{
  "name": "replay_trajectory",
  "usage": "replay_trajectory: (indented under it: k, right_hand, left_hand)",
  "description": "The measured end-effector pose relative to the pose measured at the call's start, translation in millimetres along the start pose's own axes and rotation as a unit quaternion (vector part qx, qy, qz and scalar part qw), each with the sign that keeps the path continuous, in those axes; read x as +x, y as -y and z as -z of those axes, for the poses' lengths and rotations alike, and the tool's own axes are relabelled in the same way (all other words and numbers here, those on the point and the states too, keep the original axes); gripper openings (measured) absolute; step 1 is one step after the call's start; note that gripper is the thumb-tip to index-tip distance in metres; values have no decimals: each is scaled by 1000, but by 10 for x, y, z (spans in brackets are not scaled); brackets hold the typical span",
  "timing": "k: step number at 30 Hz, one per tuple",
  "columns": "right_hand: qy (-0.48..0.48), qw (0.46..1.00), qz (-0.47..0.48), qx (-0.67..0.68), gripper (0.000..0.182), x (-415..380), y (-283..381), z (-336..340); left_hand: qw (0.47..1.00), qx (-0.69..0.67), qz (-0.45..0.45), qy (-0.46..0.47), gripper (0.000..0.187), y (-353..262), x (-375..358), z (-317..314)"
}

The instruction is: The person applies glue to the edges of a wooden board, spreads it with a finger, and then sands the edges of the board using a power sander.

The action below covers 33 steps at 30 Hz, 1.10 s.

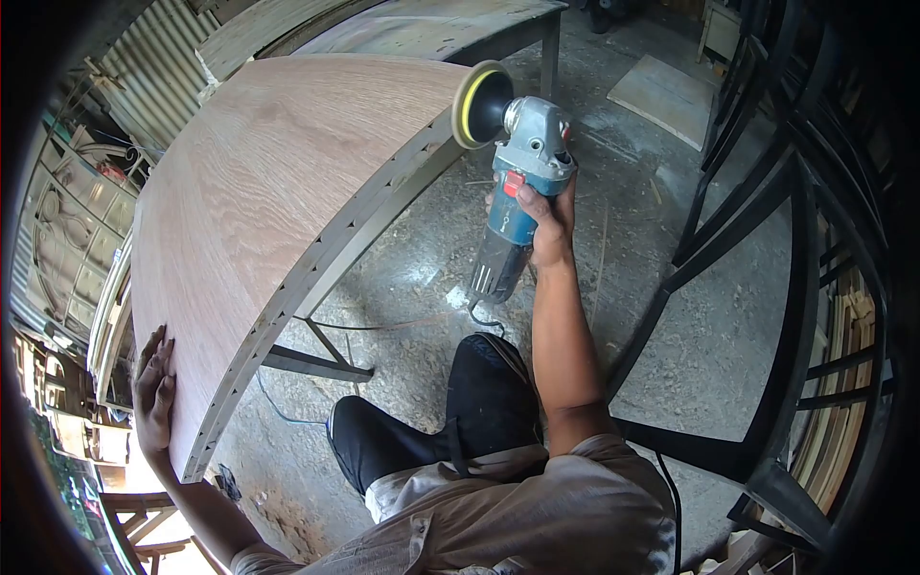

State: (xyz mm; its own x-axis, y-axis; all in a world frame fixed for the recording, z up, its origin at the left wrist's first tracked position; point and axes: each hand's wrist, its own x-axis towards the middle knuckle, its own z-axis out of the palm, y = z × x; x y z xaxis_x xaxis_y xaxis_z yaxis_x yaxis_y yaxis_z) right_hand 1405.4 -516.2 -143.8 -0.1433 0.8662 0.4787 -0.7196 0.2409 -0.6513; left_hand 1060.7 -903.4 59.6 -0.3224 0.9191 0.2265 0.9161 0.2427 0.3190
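My right hand point(546, 220) is wrapped round the blue body of an angle grinder point(517, 206), thumb beside its red switch. A round sanding pad point(481, 103) with a yellow rim is fitted on the grinder's head, and it stands on edge right at the far right corner of a large wooden panel point(278, 163). The panel has visible grain and a pale side edge dotted with small dark notches. At the panel's near left end, my left hand point(155, 388) lies against the wood with its fingers stretched out.
A dark metal frame point(795, 287) stands along the right side, with stacked wood strips point(848, 383) behind it. A worn table point(422, 29) is at the back. A flat board point(663, 99) lies on the concrete floor point(402, 259). The grinder's cord point(487, 322) hangs near my knee.
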Motion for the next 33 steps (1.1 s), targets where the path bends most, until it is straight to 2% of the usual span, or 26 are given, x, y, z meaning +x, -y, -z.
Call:
replay_trajectory:
  k: [2, 7, 9, 13, 15, 17, 18, 19, 21, 22, 23, 25, 26, 27, 29, 30, 33]
  right_hand:
    - [-29, 1000, -11, 0, 73, 59, 10, 36]
    - [-24, 1000, 10, -4, 77, -22, 32, -76]
    - [39, 999, 28, 12, 83, -122, 12, -120]
    - [61, 992, 110, -13, 87, -338, -50, -327]
    - [77, 995, 60, 33, 87, -476, 2, -423]
    - [102, 992, 64, 23, 88, -549, -42, -432]
    - [115, 985, 122, -48, 88, -538, -169, -350]
    - [114, 985, 123, -48, 88, -553, -145, -364]
    - [112, 992, 59, -1, 90, -595, -72, -415]
    - [105, 989, 101, -37, 91, -525, -86, -395]
    - [105, 989, 101, -37, 91, -491, -63, -379]
    - [75, 996, 38, 27, 91, -411, 32, -361]
    - [62, 994, 84, -12, 89, -303, -25, -288]
    - [46, 998, 34, 12, 87, -283, -17, -222]
    - [26, 999, 18, 3, 85, -145, -20, -81]
    - [-5, 1000, 15, -24, 76, -93, -14, -67]
    - [-27, 1000, 6, -15, 77, -90, 48, -125]
  left_hand:
    - [1000, 0, 4, -4, 59, -10, -4, -2]
    - [1000, 1, 11, -9, 58, -40, -2, -9]
    - [1000, 3, 14, -9, 58, -17, -5, -11]
    - [1000, -7, 25, -14, 59, -36, -17, -26]
    - [1000, -4, 19, -8, 58, -22, -4, -17]
    - [1000, -2, 13, -3, 58, -14, -9, -13]
    - [1000, 10, 15, -4, 58, -17, -13, -5]
    - [1000, 23, 16, -4, 58, -17, -12, -2]
    - [1000, 25, 13, -1, 58, -13, -10, 4]
    - [1000, 26, 12, 1, 58, -12, -11, 5]
    - [1000, 27, 12, 1, 58, -17, -11, 6]
    - [999, 31, 18, 0, 58, -33, -9, 2]
    - [999, 30, 19, -2, 58, -27, -6, -1]
    - [999, 30, 14, 4, 58, -18, -1, 5]
    - [999, 29, 12, 6, 59, -12, 1, 12]
    - [1000, 17, 13, 4, 59, -21, -3, 9]
    - [1000, -2, 13, -1, 60, -44, 13, 6]
